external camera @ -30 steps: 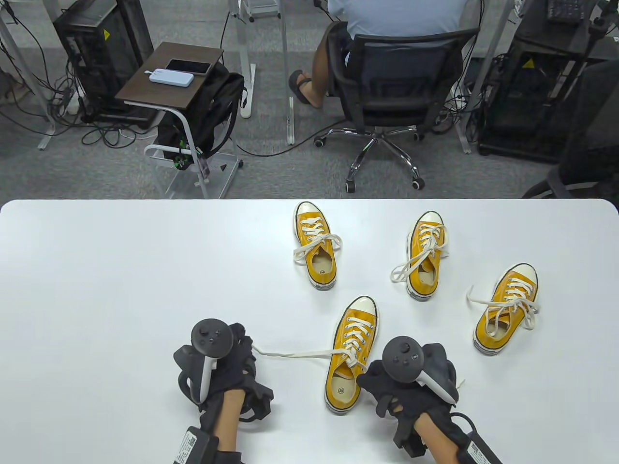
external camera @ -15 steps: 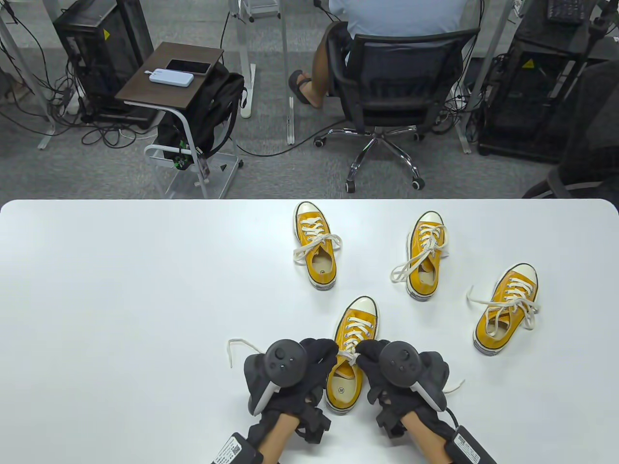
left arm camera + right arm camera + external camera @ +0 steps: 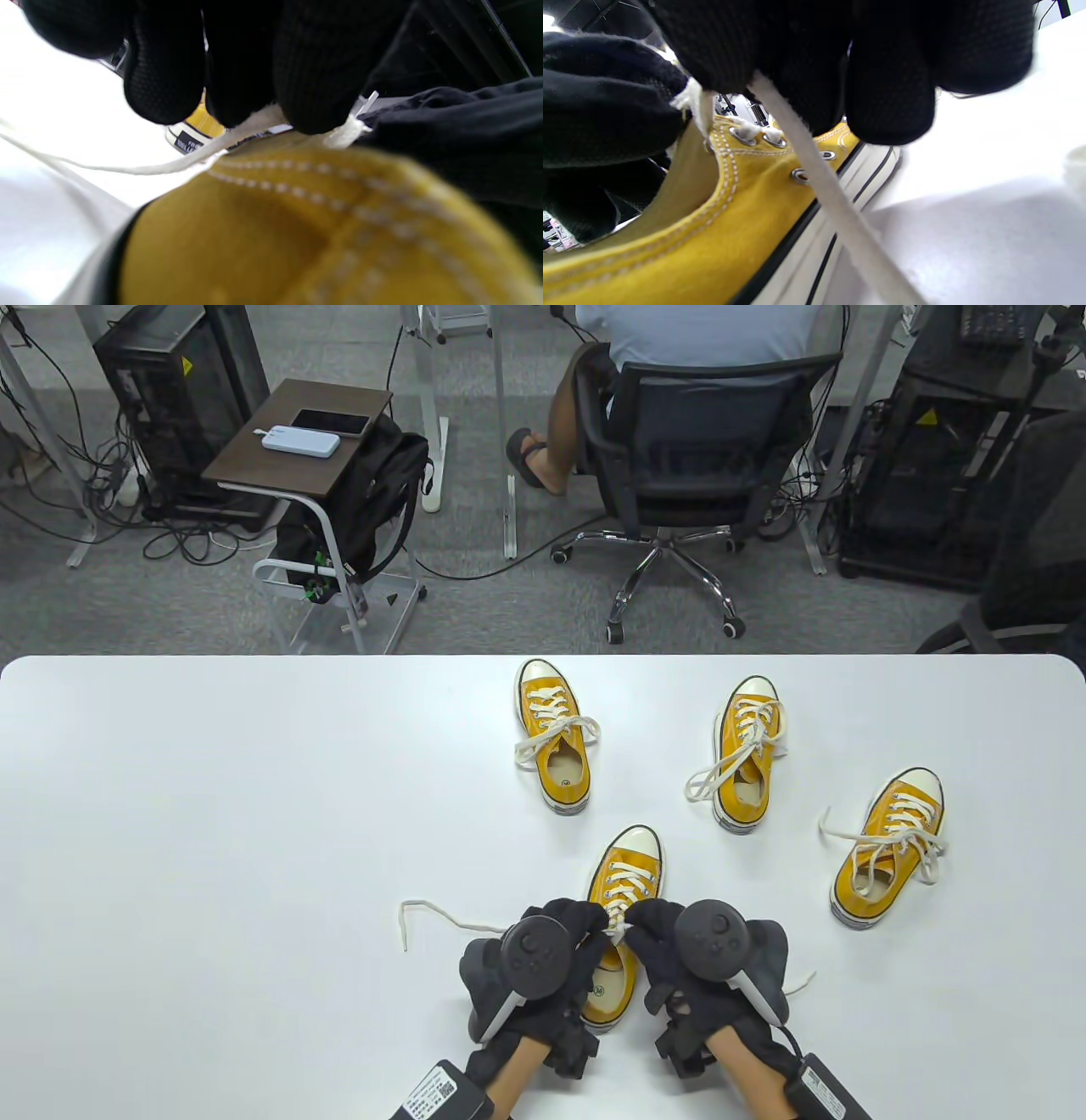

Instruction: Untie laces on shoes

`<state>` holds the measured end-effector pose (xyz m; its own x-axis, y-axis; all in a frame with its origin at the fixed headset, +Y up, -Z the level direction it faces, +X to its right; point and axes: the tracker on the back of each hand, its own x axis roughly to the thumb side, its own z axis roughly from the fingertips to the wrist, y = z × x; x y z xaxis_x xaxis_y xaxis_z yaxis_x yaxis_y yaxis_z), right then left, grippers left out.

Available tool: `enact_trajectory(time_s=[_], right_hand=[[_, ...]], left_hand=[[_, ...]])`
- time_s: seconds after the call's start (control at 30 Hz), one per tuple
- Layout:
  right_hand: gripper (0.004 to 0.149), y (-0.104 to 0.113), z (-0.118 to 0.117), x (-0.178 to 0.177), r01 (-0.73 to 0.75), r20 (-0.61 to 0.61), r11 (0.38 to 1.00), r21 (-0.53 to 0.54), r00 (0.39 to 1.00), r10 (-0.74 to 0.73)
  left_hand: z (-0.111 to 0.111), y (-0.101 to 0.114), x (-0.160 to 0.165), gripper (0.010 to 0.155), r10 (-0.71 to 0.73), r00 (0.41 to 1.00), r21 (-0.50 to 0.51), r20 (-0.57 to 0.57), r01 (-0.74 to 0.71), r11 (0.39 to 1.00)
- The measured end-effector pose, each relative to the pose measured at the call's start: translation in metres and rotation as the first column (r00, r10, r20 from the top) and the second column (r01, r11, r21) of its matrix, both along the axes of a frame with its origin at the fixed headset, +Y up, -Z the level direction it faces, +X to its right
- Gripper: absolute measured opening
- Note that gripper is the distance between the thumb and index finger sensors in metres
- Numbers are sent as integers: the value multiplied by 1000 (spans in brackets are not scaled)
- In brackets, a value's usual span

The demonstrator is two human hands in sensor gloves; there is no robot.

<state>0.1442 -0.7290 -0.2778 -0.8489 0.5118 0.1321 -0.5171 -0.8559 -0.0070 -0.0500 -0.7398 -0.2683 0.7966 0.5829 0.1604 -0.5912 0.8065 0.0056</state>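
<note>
Laces (image 3: 618,923) knot hidden by gloves | left hand (image 3: 551,950), right hand (image 3: 679,950) fingers pinch lace | nearest shoe (image 3: 624,874) heel covered

I see bare surface (image 3: 212,814) from 9 to 11 o'clock; three shoes (image 3: 553,738) crowd 12 to 2.
</note>
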Motion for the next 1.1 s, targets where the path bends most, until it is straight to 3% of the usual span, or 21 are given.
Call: enact_trajectory(time_s=[0.17,0.23,0.37,0.5,0.6,0.7,0.77,1.1], right_hand=[[38,1,0,1,-4,-3,1000,10,1000,4],[38,0,0,1,0,-12,1000,-1,1000,0],[38,2,2,1,-5,-38,1000,-19,999,4],[38,3,3,0,13,-45,1000,-25,999,-14],[38,3,3,0,28,-55,999,-39,998,-30],[38,3,3,0,28,-54,999,-46,998,-30],[38,3,3,1,12,-51,999,-44,999,-14],[38,1,4,-6,-64,-93,997,-51,994,59]], left_hand=[[2,5,-2,38,16,998,-24,53,-14,1000],[2,6,-4,36,5,998,-100,65,2,995],[5,9,-8,38,34,999,-1,-19,-34,999],[7,7,-1,48,21,999,-47,48,-19,999],[10,8,9,50,-65,998,40,17,64,997],[10,5,17,47,-129,992,40,-2,129,991],[9,6,15,39,-95,995,55,-24,96,994],[2,-6,-5,34,191,975,-108,-115,-203,973]])
